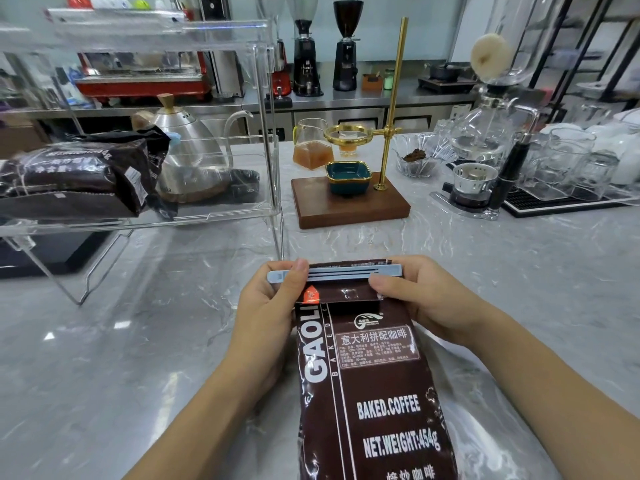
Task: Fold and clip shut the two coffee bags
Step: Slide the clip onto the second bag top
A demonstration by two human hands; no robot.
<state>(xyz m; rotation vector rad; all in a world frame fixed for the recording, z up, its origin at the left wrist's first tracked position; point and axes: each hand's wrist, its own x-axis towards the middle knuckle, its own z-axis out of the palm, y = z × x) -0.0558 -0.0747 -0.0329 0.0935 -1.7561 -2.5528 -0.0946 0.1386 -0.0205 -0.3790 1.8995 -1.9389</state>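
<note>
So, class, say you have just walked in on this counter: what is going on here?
A person is closing a brown coffee bag lying on the marble counter. Its top is folded over, and a pale blue clip sits across the fold. The left hand pinches the clip's left end; the right hand holds the right end. A second coffee bag lies on the clear acrylic shelf.

Left hand (273,306) and right hand (412,299) forward, fingers curled, pinching

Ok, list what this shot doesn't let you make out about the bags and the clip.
- Clip, head view: the left hand and right hand cover both ends, latch unseen.
- Coffee bag: bottom cut off by the frame edge.
- Second bag on the acrylic shelf: blurred, closure unclear.
</note>
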